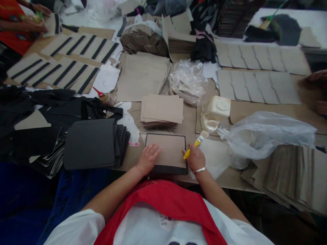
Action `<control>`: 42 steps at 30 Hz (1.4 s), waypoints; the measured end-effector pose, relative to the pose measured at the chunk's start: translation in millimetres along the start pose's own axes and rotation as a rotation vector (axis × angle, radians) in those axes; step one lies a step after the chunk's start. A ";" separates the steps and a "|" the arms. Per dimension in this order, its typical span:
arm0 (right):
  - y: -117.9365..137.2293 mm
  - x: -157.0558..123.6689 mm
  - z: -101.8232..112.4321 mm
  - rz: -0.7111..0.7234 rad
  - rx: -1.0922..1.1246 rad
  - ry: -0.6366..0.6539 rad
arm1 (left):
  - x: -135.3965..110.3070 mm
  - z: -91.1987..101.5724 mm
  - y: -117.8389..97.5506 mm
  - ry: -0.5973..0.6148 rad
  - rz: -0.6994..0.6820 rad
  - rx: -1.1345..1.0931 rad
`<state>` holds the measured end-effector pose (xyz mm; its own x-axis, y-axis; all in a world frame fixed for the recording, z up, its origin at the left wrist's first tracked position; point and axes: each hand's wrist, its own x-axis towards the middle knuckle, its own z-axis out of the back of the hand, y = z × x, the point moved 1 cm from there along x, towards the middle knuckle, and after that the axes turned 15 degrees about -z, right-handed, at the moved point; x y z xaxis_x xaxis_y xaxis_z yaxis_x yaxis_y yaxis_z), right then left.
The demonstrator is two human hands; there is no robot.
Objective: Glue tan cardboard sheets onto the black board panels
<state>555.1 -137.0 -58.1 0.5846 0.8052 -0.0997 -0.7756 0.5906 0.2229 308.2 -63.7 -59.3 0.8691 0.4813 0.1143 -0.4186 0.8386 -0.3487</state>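
Observation:
In front of me a beige cardboard sheet (170, 148) lies on a slightly larger black sheet (166, 169), whose dark border shows around it, widest at the near edge. My left hand (150, 157) rests on the cardboard's left side with its fingers stretched out. At the right edge my right hand (196, 157) grips a yellow-handled paintbrush (193, 148), bristles pointing up and away. Some of that hand's fingers touch the sheet's edge. Just beyond stands a stack of beige cardboard pieces (162, 109). A cut-open white plastic jug (217, 109) sits beyond the brush.
A stack of black sheets (89, 143) lies to the left. To the right are a clear plastic bag (270, 134) and stacked cardboard (291, 173). A red-tipped glue bottle (103, 97) lies back left. Co-workers' hands show at the far left (34, 23) and right edge.

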 end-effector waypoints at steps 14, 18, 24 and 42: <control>132.4 22.1 -9.4 -0.189 0.962 0.558 | 16.6 -40.9 -8.0 -0.099 -0.204 -0.077; 108.5 29.8 -20.4 -0.242 0.882 0.507 | 16.5 -40.9 -9.4 -0.079 -0.195 -0.078; 17.0 39.8 11.9 -0.398 0.905 0.419 | 16.3 -38.4 -11.8 -0.052 -0.196 -0.047; -149.5 -45.9 3.2 -0.152 0.166 0.024 | 32.2 -58.2 -47.1 0.026 -0.275 0.035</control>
<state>645.0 -262.4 -83.7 0.6847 0.7095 -0.1670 -0.6277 0.6904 0.3597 371.2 -102.6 -93.3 0.9577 0.2280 0.1757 -0.1745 0.9453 -0.2755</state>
